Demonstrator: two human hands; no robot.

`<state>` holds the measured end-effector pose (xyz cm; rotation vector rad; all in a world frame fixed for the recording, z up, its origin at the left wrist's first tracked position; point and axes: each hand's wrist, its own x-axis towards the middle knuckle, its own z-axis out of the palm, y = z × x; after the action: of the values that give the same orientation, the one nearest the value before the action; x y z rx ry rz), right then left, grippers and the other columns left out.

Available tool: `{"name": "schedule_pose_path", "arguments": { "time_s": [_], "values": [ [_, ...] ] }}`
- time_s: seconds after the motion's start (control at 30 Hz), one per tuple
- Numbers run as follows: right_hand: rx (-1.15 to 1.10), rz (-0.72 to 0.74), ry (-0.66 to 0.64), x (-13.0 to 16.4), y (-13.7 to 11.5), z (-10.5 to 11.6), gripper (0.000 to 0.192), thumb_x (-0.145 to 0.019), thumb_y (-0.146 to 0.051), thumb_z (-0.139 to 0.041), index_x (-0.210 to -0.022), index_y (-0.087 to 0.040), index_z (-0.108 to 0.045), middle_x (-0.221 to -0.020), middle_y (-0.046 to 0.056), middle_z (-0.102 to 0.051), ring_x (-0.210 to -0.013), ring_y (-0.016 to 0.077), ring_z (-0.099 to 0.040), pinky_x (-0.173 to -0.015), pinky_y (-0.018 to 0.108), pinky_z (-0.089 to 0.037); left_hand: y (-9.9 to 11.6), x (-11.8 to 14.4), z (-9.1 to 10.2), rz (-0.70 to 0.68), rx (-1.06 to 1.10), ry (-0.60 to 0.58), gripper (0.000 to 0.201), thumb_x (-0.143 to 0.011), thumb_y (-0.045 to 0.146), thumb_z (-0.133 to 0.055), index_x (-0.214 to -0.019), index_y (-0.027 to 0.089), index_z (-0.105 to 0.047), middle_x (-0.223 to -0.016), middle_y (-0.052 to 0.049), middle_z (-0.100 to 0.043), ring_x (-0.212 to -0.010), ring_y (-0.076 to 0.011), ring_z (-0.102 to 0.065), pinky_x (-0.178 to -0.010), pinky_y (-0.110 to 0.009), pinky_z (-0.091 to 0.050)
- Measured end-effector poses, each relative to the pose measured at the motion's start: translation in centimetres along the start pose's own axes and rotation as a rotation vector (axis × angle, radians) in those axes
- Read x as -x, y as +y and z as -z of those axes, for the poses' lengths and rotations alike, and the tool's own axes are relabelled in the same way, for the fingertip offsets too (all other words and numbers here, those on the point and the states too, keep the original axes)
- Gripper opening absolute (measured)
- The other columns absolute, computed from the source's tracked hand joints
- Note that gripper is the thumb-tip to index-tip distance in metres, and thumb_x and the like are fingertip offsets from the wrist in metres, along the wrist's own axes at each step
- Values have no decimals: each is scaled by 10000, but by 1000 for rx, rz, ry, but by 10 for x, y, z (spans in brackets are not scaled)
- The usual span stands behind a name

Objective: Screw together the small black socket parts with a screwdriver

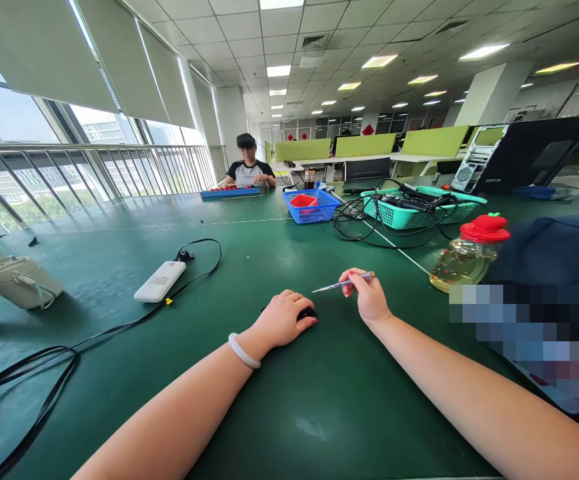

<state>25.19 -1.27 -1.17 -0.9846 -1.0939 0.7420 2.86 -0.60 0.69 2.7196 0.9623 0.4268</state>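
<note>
On the table: your green mat (319,400) runs wide and far, with a white line crossing it to the right.
Room: open office, ceiling lights on, blinds and a railing along the windows at your left.
Far end: a person (248,167) sits behind a blue tray (229,192).
Baskets: blue basket (310,205) and teal basket (419,207) well beyond your hands, cables spilling out of the teal one.
Left side: power bank (160,281) with its black cable (94,333) looping across the mat.
Right side: bottle (469,257) with a red cap, near your right hand.
Left hand (282,319): your fingers curl down over a small black object (307,313) lying on the mat; most of it is hidden.
Right hand (367,297): your fingers pinch a screwdriver (342,285), tip pointing left, just above the black object.
</note>
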Motion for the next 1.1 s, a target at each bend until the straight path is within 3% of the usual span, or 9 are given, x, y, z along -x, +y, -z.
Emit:
{"name": "schedule_pose_path", "arguments": {
  "time_s": [0.17,0.37,0.57,0.77,0.87,0.93,1.0,1.1],
  "values": [
    [-72,-117,-22,-4,8,-3,300,-707,-465,-679,-617,-179,-664,-484,-3,-545,-462,101,-476,-444,230,-389,5,3,-2,107,23,38,276,-945,368,-576,-1155,253,-714,-1193,-70,-694,-1138,-264,-577,-1030,-443,-468],
    [-116,-166,-13,-10,14,-3,330,-661,-503,-673,-611,-178,-648,-453,-8,-522,-398,88,-431,-377,220,-330,-14,23,5,130,82,46,267,-905,353,-637,-1128,263,-755,-1110,-53,-732,-1080,-240,-606,-1006,-384,-482],
    [-137,-188,-16,-12,16,-2,321,-656,-489,-678,-597,-177,-633,-445,-12,-511,-386,80,-419,-367,215,-312,-50,83,27,163,29,62,304,-921,412,-586,-1139,280,-752,-1122,-60,-737,-1076,-234,-633,-981,-373,-499],
    [-132,-195,-25,-12,16,-2,312,-675,-471,-679,-594,-173,-637,-449,-9,-518,-385,79,-421,-369,214,-308,-114,161,72,368,-52,120,431,-860,562,-551,-1104,280,-768,-1116,-61,-750,-1065,-260,-667,-998,-389,-514],
    [-129,-195,-37,-11,16,-2,307,-690,-462,-681,-599,-172,-640,-451,-9,-522,-382,81,-424,-369,219,-311,-140,195,93,522,-68,212,492,-801,594,-555,-1079,253,-776,-1136,-72,-751,-1048,-276,-681,-993,-394,-518],
    [-128,-193,-39,-11,16,-1,307,-697,-462,-681,-604,-172,-639,-453,-10,-520,-383,83,-424,-370,221,-311,-149,211,102,634,-77,334,522,-772,591,-549,-1066,222,-773,-1172,-90,-738,-1035,-285,-684,-947,-379,-535],
    [-128,-191,-36,-11,16,-1,308,-701,-464,-679,-609,-174,-638,-456,-10,-519,-387,83,-424,-371,221,-309,-152,220,108,783,-67,481,545,-781,583,-513,-1081,198,-755,-1158,-102,-738,-966,-276,-698,-840,-350,-556],
    [-128,-192,-29,-11,16,1,307,-697,-468,-678,-612,-175,-637,-461,-9,-520,-393,83,-422,-375,220,-312,-149,223,113,945,-59,628,519,-824,560,-459,-1067,194,-734,-976,-91,-760,-835,-255,-696,-682,-310,-533]
  ]
}}
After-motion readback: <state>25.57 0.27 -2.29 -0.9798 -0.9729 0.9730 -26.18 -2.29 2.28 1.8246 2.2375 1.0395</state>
